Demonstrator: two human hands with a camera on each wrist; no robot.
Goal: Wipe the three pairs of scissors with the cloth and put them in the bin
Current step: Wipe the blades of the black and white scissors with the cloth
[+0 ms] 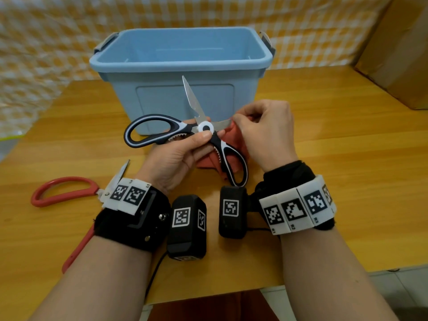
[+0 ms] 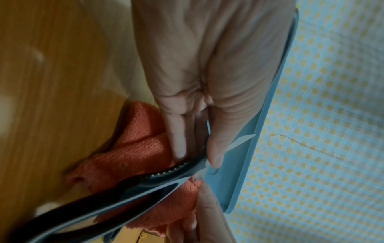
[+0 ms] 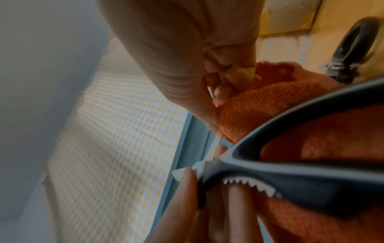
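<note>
With your left hand (image 1: 183,154) pinching the black-and-white scissors (image 1: 185,133) at the pivot above the tabletop (image 1: 324,140), draw the cloth (image 1: 234,137) clenched in your right hand (image 1: 266,130) outward along the blade, away from its edge.

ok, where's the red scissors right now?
Head view: the red scissors lie open on the table at the near left, partly under the left wrist, nearer than the bin.
</note>
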